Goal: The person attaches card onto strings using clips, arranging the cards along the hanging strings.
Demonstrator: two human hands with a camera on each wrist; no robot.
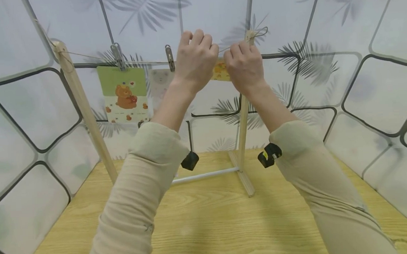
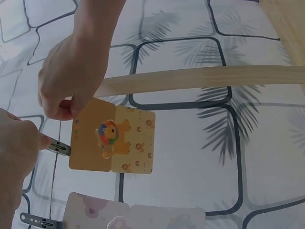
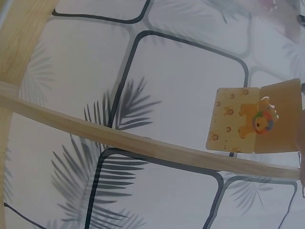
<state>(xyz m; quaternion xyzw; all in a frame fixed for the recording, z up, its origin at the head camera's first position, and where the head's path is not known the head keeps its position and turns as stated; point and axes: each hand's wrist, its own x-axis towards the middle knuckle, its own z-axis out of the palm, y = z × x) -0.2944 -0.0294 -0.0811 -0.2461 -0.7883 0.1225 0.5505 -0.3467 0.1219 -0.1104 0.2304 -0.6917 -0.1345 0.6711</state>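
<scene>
My left hand (image 1: 197, 63) is raised at the string (image 1: 146, 62) and pinches a metal clip (image 2: 59, 147), whose tip meets the top edge of an orange lion card (image 2: 113, 136). Beside it on the right, my right hand (image 1: 245, 66) pinches that card near its upper corner. In the head view most of the lion card is hidden behind both hands; the right wrist view shows its lower part plainly. Left of my hands, a green bear card (image 1: 125, 94) hangs from a clip (image 1: 118, 57), and a pale grey card (image 1: 160, 81) hangs from another clip (image 1: 169, 57).
Two wooden posts, a left post (image 1: 83, 105) and a right post (image 1: 243, 129), carry the string. A white bar (image 1: 205, 175) joins them low down, above the wooden table (image 1: 207, 217). Patterned cloth (image 1: 324, 80) surrounds the back and sides. Small black devices sit at both wrists.
</scene>
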